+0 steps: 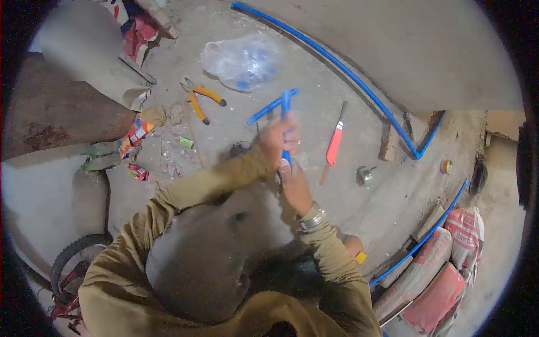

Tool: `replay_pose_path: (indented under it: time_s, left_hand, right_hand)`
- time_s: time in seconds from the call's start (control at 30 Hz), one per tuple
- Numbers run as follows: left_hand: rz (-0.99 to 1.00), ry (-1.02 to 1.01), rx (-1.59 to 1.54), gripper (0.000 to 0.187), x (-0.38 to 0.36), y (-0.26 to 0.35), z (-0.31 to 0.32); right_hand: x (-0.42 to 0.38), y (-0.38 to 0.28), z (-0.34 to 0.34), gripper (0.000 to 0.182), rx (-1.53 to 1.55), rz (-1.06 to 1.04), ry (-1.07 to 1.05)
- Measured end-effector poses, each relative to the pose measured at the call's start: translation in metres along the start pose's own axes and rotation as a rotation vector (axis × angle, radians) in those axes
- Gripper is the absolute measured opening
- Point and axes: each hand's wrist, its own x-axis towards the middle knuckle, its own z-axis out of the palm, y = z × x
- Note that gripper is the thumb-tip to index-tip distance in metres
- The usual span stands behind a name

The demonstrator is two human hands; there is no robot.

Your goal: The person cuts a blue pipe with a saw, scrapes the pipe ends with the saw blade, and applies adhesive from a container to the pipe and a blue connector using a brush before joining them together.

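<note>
Both of my hands are wrapped round a short piece of blue pipe (286, 103) held upright in front of me. My left hand (277, 137) grips its middle, a little blurred by motion. Lower down, my right hand (295, 188), with a watch at the wrist, closes on the bottom end. Just beyond, another short blue pipe (264, 113) lies on the floor. Pliers with orange handles (197, 101) rest open to the left. On the right lies a red-handled tool (334, 143) with a narrow blade.
A clear plastic bag with blue pieces (244, 62) sits on the floor ahead. A long bent blue pipe (337, 60) runs along the wall; another blue pipe (426, 238) lies by the cement sacks (432, 297). A bicycle wheel (70, 264) stands at left.
</note>
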Motion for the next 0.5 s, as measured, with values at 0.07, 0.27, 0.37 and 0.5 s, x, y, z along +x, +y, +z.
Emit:
replay_pose_path:
  time_s: [0.07,0.27,0.37,0.5]
  left_hand:
    - [-0.254,-0.102,-0.241,0.024,0.002,0.025,-0.012]
    - [-0.176,0.12,0.487,0.029,0.034,0.004,-0.036]
    - [-0.126,0.079,0.773,0.046,0.021,-0.009,-0.052]
    - [-0.043,0.034,0.89,0.063,0.033,-0.046,-0.065]
  right_hand:
    - [-0.002,-0.009,-0.01,0.034,0.387,0.317,-0.33]
    - [0.009,0.01,-0.1,0.037,-1.105,-0.19,0.372]
    - [0.011,0.084,-0.19,0.053,-1.26,0.014,0.671]
    - [0.011,0.157,-0.227,0.055,-1.199,0.283,0.559]
